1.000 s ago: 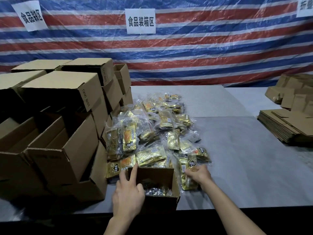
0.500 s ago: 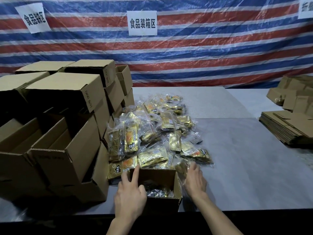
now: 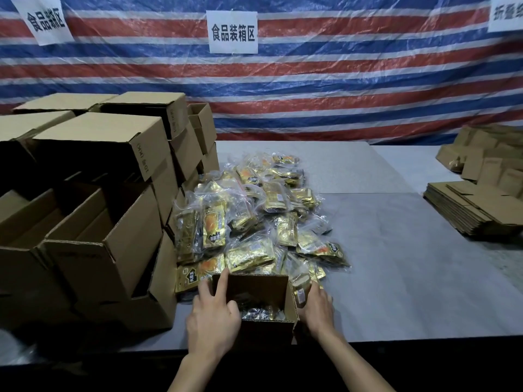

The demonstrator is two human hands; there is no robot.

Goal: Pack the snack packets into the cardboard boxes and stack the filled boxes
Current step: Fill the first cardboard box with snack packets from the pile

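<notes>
A small open cardboard box stands at the table's near edge with dark snack packets in its bottom. My left hand grips the box's left wall, index finger stretched up along the far-left corner. My right hand is against the box's right wall, its fingers closed on a gold snack packet held at the rim. Just behind the box lies a big heap of gold and orange snack packets in clear bags.
Stacked cardboard boxes, some open, fill the left side right up to the heap. Flattened cartons are piled at the right, with more folded boxes behind. The grey table runs back to a striped tarp with paper signs.
My right hand took a packet from the heap's near right edge and brought it left to the box's right wall. My left hand stayed on the box.
</notes>
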